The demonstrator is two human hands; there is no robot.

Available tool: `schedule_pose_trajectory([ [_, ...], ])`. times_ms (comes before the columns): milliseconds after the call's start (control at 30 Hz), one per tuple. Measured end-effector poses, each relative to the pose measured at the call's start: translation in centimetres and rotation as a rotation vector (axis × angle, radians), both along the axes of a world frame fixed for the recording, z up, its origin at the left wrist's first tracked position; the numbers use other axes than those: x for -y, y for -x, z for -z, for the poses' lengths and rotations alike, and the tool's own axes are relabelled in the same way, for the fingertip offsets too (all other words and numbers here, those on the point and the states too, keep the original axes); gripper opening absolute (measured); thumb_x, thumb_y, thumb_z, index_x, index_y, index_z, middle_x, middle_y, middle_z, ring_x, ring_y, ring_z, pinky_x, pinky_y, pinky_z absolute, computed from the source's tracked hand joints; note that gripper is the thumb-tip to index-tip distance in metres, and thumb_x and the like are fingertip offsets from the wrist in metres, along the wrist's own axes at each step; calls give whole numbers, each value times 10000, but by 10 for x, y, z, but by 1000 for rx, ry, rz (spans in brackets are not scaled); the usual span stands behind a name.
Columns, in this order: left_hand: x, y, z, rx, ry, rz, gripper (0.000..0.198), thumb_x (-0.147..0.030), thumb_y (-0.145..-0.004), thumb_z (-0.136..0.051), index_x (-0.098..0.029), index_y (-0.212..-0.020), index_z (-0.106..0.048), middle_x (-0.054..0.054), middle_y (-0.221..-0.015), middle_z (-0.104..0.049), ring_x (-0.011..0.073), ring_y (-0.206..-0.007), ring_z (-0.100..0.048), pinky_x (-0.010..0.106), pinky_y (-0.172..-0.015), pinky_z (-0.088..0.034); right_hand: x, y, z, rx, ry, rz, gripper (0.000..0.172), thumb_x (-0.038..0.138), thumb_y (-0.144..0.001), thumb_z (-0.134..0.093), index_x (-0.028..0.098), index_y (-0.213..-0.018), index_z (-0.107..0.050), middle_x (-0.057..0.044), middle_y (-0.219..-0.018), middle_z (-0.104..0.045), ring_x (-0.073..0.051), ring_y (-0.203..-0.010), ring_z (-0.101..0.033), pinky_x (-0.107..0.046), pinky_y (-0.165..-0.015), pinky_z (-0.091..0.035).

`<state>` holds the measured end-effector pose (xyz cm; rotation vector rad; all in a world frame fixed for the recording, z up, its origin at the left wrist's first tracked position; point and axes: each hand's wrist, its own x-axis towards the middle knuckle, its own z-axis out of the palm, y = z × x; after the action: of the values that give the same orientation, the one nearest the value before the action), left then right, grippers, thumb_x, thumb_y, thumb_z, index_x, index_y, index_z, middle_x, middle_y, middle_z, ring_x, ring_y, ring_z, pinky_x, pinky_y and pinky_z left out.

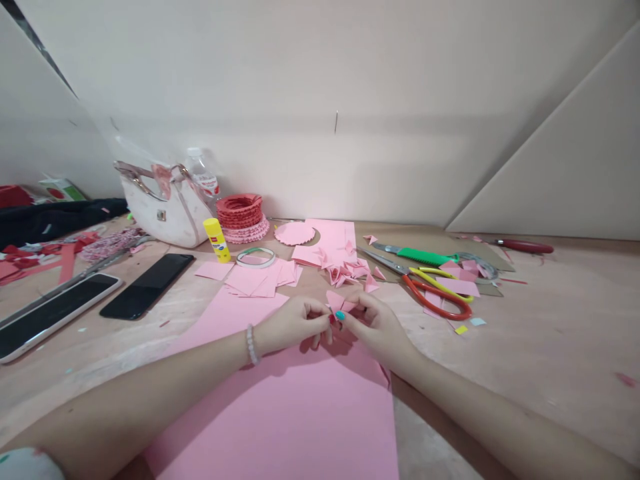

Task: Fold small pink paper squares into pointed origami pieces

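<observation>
My left hand [299, 325] and my right hand [381, 328] meet above a large pink sheet [280, 413]. Between their fingertips they pinch one small folded pink paper piece [336, 300], its pointed top showing above the thumbs. The fingers of both hands are closed on it, and its lower part is hidden. Just beyond the hands lies a pile of folded pink pieces [345, 272]. To the left of that pile are square pink papers [255, 279] with a roll of tape [256, 258] on top.
Orange-handled scissors [435, 303], a green-handled cutter [427, 257] and a red-handled tool [527, 247] lie right. A yellow glue stick [216, 240] stands back left, near red scalloped rings [240, 212], a white handbag [173, 217], a bottle [204, 175] and two phones [147, 285].
</observation>
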<state>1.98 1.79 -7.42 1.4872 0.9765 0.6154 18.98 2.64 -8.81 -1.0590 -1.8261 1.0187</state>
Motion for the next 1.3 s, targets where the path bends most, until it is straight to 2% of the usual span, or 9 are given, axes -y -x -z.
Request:
schedule_pose_trajectory([
  [167,0,1,-1,-15,0,14,221,-280,-747,-460,-110,-633,-543,7,-563,-561,44,-366,-446,162,-356,-352,0,0,-3,16,21,-14,114,241,-761,-511,163,-680,-530,-11,-659,-575,-129,-620,-520,-252,-561,-394],
  [367,3,-1,-1,-68,-30,-47,167,-247,-714,-463,-127,-608,-509,-35,-477,-488,41,-355,-419,156,-374,-336,-1,0,2,14,12,-1,49,207,-749,-502,165,-748,-529,-20,-724,-577,-133,-667,-514,-251,-581,-390],
  [533,6,-4,-3,-87,-42,-106,158,-251,-700,-470,-138,-590,-473,-56,-444,-438,39,-358,-398,147,-364,-308,-1,1,2,-56,56,-13,62,157,-726,-476,171,-666,-483,15,-622,-520,-102,-583,-472,-225,-532,-366],
  [767,6,-4,-5,-145,-63,-110,134,-252,-688,-485,-137,-619,-478,-54,-475,-445,39,-381,-408,144,-367,-306,2,5,2,-171,190,-17,105,211,-724,-506,174,-649,-444,38,-558,-466,-81,-499,-423,-208,-462,-326],
  [933,5,-3,-3,-156,-79,-85,158,-265,-706,-476,-136,-615,-474,-52,-477,-441,39,-378,-407,147,-370,-299,2,5,1,-176,159,-25,109,207,-731,-514,175,-650,-450,35,-586,-478,-90,-538,-443,-217,-496,-345],
  [1133,4,-3,-3,-49,-3,-17,222,-311,-760,-420,-133,-646,-488,-32,-512,-493,39,-365,-402,158,-369,-316,1,4,2,-155,73,-45,92,195,-749,-501,179,-667,-463,15,-649,-507,-112,-608,-482,-241,-563,-378],
  [1300,5,-3,-5,-71,-13,-22,148,-268,-724,-459,-135,-671,-494,-42,-518,-473,38,-375,-397,155,-371,-310,4,4,-1,-128,89,-48,96,212,-766,-491,181,-681,-458,19,-640,-492,-109,-594,-471,-233,-542,-372],
])
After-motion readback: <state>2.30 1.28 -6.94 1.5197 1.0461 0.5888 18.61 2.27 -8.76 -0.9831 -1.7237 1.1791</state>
